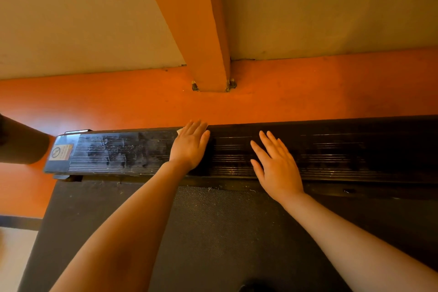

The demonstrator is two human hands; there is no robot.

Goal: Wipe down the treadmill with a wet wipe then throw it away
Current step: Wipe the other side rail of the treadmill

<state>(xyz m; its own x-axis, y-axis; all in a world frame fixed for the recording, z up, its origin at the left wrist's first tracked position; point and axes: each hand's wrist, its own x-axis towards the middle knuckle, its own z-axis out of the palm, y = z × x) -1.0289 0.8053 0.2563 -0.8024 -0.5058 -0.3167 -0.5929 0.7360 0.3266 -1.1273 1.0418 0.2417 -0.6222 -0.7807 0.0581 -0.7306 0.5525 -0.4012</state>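
Both forearms reach out over the dark treadmill belt (213, 232) toward its far edge, where a ribbed black side rail (331, 152) runs the whole width.

Fingers of the left hand (189, 147) lie straight and close together, palm down, pressing flat on the rail near its middle. A small pale corner of the wet wipe (180, 130) peeks out beside the thumb side of that hand at the rail's far edge; the rest of the wipe is hidden under the palm. Fingers of the right hand (276, 165) are straight and spread a little apart, resting flat on the rail just beside the left hand and holding nothing.

Rightward from the hands the rail looks dark and glossy. Toward its left end it is greyer, with dusty smears and specks.

At that left end sits a grey end cap (62, 153) carrying a warning sticker (60, 152): a crossed-out circle symbol beside an orange patch of print too small to read.

Beyond the rail's far edge lies an orange floor (118, 99). An orange post (201, 31) stands on it, bolted at its foot, in front of a beige wall (71, 19). A dark rounded shape (21, 142) intrudes near the rail's left end; I cannot tell what it is.
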